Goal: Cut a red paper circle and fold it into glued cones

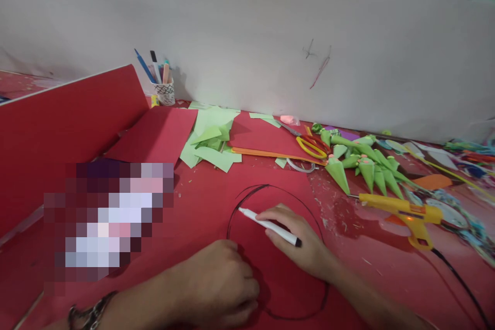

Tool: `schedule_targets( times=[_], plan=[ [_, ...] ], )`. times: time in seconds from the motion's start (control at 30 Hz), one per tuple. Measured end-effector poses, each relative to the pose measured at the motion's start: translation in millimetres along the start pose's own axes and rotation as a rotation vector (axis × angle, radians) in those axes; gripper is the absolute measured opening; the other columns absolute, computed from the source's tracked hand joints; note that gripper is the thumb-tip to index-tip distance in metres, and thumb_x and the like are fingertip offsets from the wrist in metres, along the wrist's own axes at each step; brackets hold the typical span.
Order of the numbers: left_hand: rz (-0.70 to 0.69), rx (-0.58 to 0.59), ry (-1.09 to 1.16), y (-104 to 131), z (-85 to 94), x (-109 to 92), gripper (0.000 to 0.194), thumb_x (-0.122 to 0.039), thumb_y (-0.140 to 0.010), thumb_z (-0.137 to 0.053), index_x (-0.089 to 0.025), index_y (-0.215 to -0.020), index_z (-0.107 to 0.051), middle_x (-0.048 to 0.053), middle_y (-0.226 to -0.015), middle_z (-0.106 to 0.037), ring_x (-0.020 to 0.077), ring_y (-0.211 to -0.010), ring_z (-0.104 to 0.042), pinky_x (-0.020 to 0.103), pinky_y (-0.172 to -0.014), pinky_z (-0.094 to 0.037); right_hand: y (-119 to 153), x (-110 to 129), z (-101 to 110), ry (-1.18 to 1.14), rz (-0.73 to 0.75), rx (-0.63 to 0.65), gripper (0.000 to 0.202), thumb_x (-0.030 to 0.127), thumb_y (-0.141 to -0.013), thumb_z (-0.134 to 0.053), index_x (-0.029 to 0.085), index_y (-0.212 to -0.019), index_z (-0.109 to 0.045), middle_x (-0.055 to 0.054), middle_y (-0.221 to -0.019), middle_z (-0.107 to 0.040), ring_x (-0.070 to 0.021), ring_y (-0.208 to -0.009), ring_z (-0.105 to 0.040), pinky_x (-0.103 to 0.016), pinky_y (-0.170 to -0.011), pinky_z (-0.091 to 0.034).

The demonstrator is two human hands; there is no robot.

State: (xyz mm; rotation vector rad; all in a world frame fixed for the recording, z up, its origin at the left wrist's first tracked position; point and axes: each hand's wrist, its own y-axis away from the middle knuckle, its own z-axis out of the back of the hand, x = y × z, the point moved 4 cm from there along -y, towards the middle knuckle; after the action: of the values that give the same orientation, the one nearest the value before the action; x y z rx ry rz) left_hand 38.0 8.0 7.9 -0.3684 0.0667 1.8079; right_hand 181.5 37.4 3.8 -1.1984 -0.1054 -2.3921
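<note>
My right hand (pixel 297 237) is closed around a white marker (pixel 273 227) with a black end. The marker's tip rests at the upper left of a black circle (pixel 324 301) drawn on a red sheet of paper (pixel 193 185). The line at the circle's upper left is doubled and thicker. My left hand (pixel 222 283) lies curled in a fist on the sheet, over the circle's lower left edge. Nothing shows in its fingers, though the palm is hidden. A dark bracelet is on the left wrist.
On the right lie a yellow glue gun (pixel 402 209), green paper cones (pixel 367 165) and scissors (pixel 313 147). Green paper scraps (pixel 212 134) and a pen cup (pixel 164 94) are at the back. A red board (pixel 69 134) leans at left, beside a pixelated patch.
</note>
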Motion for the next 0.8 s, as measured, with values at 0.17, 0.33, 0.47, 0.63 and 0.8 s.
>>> schedule_targets(
  times=[0.17, 0.33, 0.47, 0.63, 0.8],
  plan=[
    [-0.049, -0.018, 0.039, 1, 1.4, -3, 0.015, -0.025, -0.072, -0.055, -0.018, -0.059, -0.054, -0.005, -0.053, -0.061, 0.0104, -0.043, -0.050, 0.028, -0.046, -0.032, 0, 1, 4, -0.031, 0.021, -0.006, 0.021, 0.020, -0.085, -0.047, 0.025, -0.104, -0.054, -0.001, -0.095, -0.061, -0.0145, -0.088, -0.054, -0.028, -0.079, -0.042],
    [-0.089, -0.029, 0.038, 3, 0.4, -4, 0.018, -0.025, -0.069, -0.058, -0.019, -0.054, -0.052, -0.006, -0.049, -0.058, 0.0090, -0.040, -0.045, 0.028, -0.043, -0.029, 2, -8, 7, -0.015, -0.088, -0.130, 0.019, 0.022, -0.085, -0.046, 0.024, -0.103, -0.053, -0.002, -0.098, -0.059, -0.0160, -0.090, -0.055, -0.029, -0.080, -0.042],
    [-0.099, -0.018, 0.052, 4, -1.0, -4, 0.014, -0.024, -0.070, -0.056, -0.019, -0.057, -0.053, -0.005, -0.051, -0.059, 0.0104, -0.043, -0.048, 0.028, -0.044, -0.031, 2, -6, 4, -0.006, -0.085, -0.096, 0.020, 0.022, -0.085, -0.046, 0.024, -0.103, -0.053, -0.003, -0.097, -0.058, -0.0167, -0.090, -0.054, -0.031, -0.080, -0.042],
    [-0.115, -0.001, 0.009, 3, -3.7, -6, 0.015, -0.026, -0.070, -0.058, -0.019, -0.057, -0.053, -0.005, -0.051, -0.059, 0.0113, -0.041, -0.046, 0.029, -0.044, -0.033, 1, 2, -1, -0.013, -0.038, 0.009, 0.020, 0.021, -0.084, -0.047, 0.024, -0.102, -0.055, -0.003, -0.091, -0.058, -0.0163, -0.085, -0.054, -0.030, -0.076, -0.043],
    [-0.171, 0.011, -0.154, 3, -4.8, -18, 0.020, -0.016, -0.073, -0.058, -0.018, -0.055, -0.050, -0.005, -0.044, -0.054, 0.0106, -0.036, -0.041, 0.029, -0.034, -0.023, 2, 3, -2, -0.075, -0.018, 0.083, 0.020, 0.021, -0.084, -0.049, 0.024, -0.102, -0.055, -0.002, -0.091, -0.058, -0.0152, -0.084, -0.054, -0.028, -0.075, -0.042]
  ],
)
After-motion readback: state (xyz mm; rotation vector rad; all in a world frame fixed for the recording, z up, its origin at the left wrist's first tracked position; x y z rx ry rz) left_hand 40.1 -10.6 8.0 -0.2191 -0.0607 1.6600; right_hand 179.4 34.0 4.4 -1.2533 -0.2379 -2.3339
